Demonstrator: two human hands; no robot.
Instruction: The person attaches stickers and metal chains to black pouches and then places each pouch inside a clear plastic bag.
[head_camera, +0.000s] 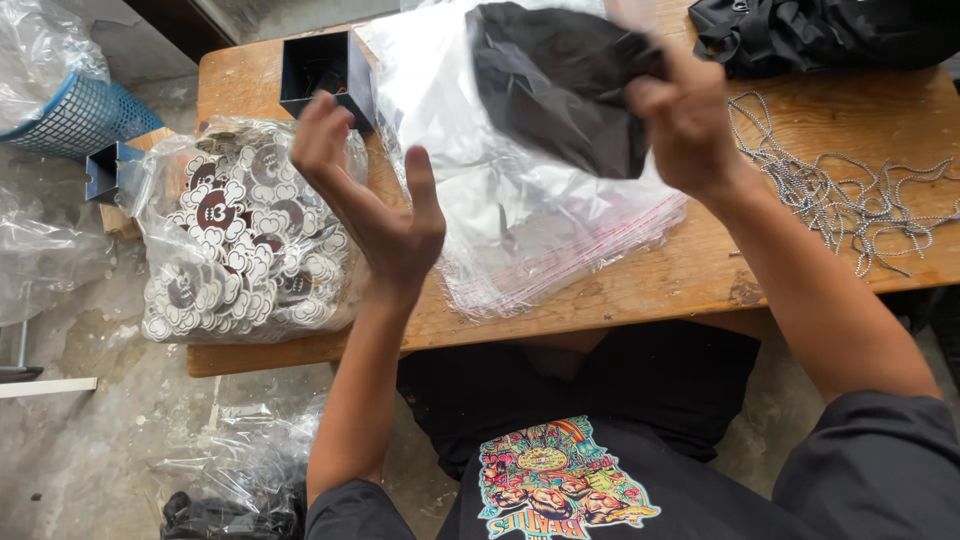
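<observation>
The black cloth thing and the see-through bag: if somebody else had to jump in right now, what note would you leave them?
Right hand: gripping the folded black garment, which looks partly inside a clear plastic bag held above the table.
Left hand: open, fingers spread, holding nothing, just beside the bag.
On the wooden table: a stack of empty clear bags, a bag of flower-shaped badges at the left, ball chains at the right, more black garments at the far right.
Done: garment partly in.
Left: seating it fully; bag looks unsealed.

A crumpled black garment (560, 85) sits half inside a raised clear plastic bag (450, 110).
</observation>
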